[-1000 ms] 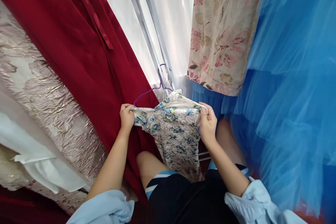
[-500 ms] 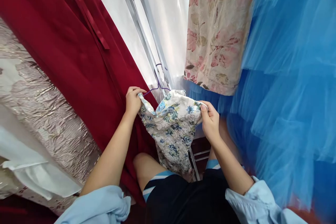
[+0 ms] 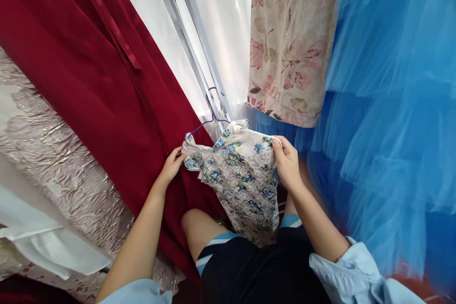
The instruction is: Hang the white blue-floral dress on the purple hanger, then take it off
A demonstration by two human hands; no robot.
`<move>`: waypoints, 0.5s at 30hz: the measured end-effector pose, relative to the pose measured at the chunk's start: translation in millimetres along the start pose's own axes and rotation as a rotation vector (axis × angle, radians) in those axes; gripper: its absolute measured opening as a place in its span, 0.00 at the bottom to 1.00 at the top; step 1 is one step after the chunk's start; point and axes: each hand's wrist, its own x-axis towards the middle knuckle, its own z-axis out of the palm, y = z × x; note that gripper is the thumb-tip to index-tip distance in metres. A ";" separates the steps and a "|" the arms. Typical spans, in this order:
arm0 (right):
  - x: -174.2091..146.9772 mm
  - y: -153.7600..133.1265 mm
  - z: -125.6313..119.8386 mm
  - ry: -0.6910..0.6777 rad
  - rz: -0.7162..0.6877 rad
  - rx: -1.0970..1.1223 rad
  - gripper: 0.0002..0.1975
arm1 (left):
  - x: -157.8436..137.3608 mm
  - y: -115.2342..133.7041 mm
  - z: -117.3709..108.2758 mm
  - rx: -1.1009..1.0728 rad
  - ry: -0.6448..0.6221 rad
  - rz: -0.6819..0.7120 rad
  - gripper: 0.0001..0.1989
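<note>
A small floral dress [image 3: 245,175], white with blue and yellow flowers, hangs between my hands above my knees. Its neckline sits on a thin purple hanger [image 3: 213,113], whose hook is up by the metal poles. My left hand [image 3: 173,165] pinches the edge of the dress's left shoulder, just below the hanger's arm. On the other side, my right hand [image 3: 288,159] grips the right shoulder edge, thumb on top. The lower part of the dress drops toward my lap, and its hem is partly hidden by my shorts.
Dark red fabric [image 3: 117,104] hangs close on the left, with a pinkish textured garment [image 3: 64,166] beyond it. Two metal poles [image 3: 194,42] run before white cloth [image 3: 228,23]. A pink-flowered garment [image 3: 288,57] and blue layered tulle [image 3: 384,118] hang on the right.
My left hand has moved down and slightly left, from the top of the shoulder to its outer edge. That shoulder now lies on the hanger's arm. My right hand keeps its hold.
</note>
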 end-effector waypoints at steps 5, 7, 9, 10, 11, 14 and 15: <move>-1.3 -3.9 -0.7 0.017 -0.013 -0.012 0.15 | 30.6 27.0 7.3 -0.042 0.038 0.068 0.17; -1.9 -5.2 -1.5 0.016 -0.020 -0.019 0.15 | 36.9 38.5 8.0 -0.035 0.030 0.099 0.14; -2.7 -5.0 -1.6 0.015 -0.022 -0.024 0.16 | 35.5 49.2 7.7 -0.027 0.022 0.133 0.12; -3.1 -4.2 -1.2 0.018 -0.020 -0.023 0.17 | 32.9 54.5 7.6 -0.024 0.022 0.151 0.13; -3.5 -3.2 -0.7 0.022 -0.016 -0.021 0.17 | 29.9 60.0 7.6 -0.021 0.025 0.171 0.13; -4.3 0.0 1.2 0.021 -0.003 -0.020 0.17 | 23.8 78.4 9.3 -0.017 0.056 0.231 0.14; -4.5 0.6 1.6 0.015 -0.001 -0.023 0.17 | 23.6 85.0 10.3 -0.014 0.069 0.252 0.14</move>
